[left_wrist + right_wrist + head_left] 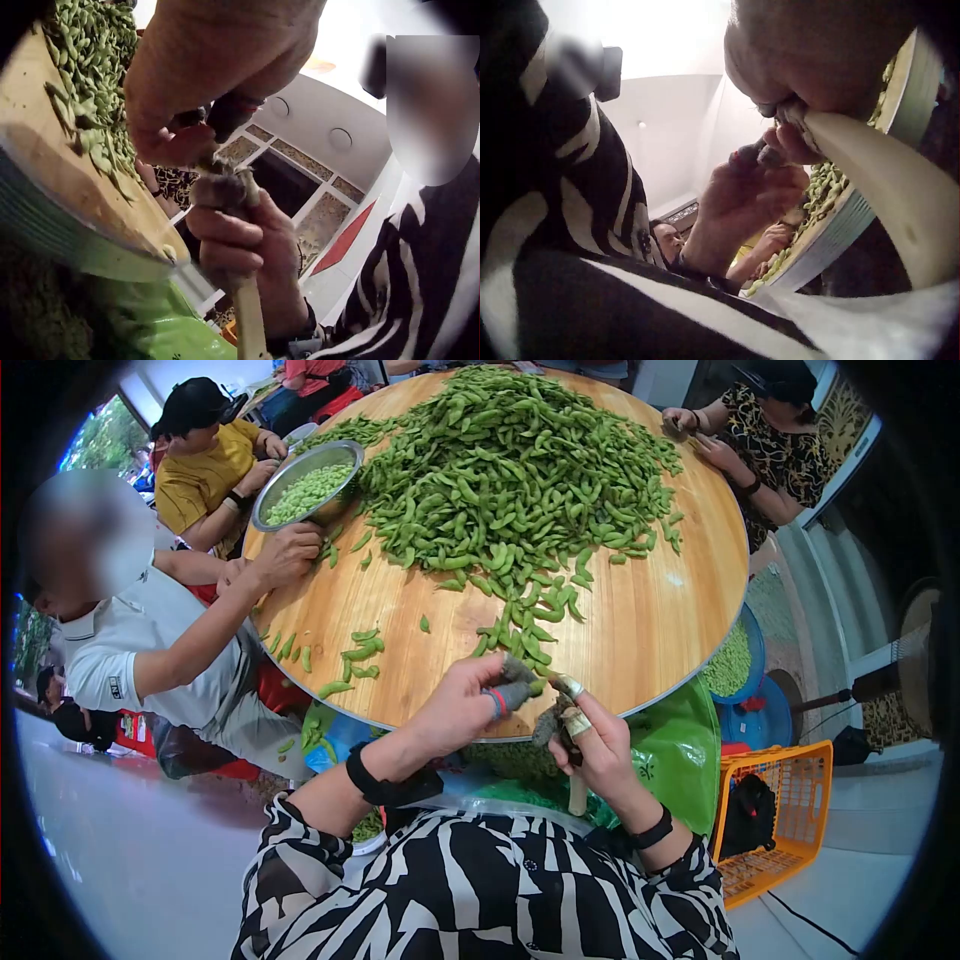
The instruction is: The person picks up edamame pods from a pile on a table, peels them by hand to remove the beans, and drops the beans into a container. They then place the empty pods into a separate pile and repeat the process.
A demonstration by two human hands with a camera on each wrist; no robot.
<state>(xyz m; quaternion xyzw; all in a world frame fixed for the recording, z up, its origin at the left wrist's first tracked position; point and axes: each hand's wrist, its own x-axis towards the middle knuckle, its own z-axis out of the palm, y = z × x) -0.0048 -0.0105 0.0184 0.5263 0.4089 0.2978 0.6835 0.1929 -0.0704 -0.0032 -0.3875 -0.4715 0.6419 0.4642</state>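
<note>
My left hand (pixel 462 705), with dark coverings on its fingertips, pinches a green soybean pod (pixel 539 686) above the table's near edge. Close against it, my right hand (pixel 598 752) curls its fingers round a pale, flat, handle-like strip (pixel 578 796). Wraps cover the right thumb and a finger. The strip (pixel 248 315) sticks out below the right fist in the left wrist view and looms large, slightly curved, in the right wrist view. The fingers of both hands meet there and hide most of the pod. I cannot tell what tool the strip belongs to.
A large heap of soybean pods (pixel 510 470) covers much of the round wooden table (pixel 660 610). A metal bowl of shelled beans (pixel 308 493) stands at the left edge, near another person's hand. An orange crate (pixel 815 800) and a blue basin (pixel 752 660) stand low at right.
</note>
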